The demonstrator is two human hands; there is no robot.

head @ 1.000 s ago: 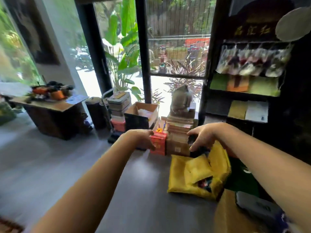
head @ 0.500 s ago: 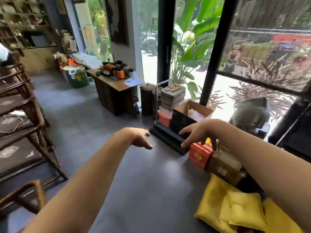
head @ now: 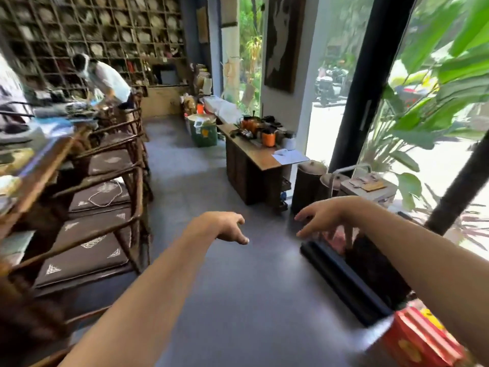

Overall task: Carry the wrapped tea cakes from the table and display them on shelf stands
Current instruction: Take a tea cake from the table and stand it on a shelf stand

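Observation:
Both of my hands hang in the air over the grey floor and hold nothing. My left hand [head: 227, 227] is at the centre with its fingers loosely curled downward. My right hand [head: 324, 217] is to its right, fingers spread and relaxed, above a dark flat cart [head: 344, 276]. A long wooden table [head: 39, 165] with blurred items on it runs along the left edge. A tall grid shelf [head: 105, 30] filled with round wrapped tea cakes covers the far wall. No tea cake is in either hand.
A row of wooden chairs [head: 105, 186] with dark cushions lines the table. A low wooden cabinet [head: 254, 165] with orange cups, dark bins [head: 308, 181] and stacked boxes stand by the window. A red box [head: 420, 337] sits lower right. A person [head: 103, 78] bends at the far table.
The view has swung left, from the stacked boxes and yellow cloth to the room with the table and shelf. My right hand has left the boxes; both hands now hang free.

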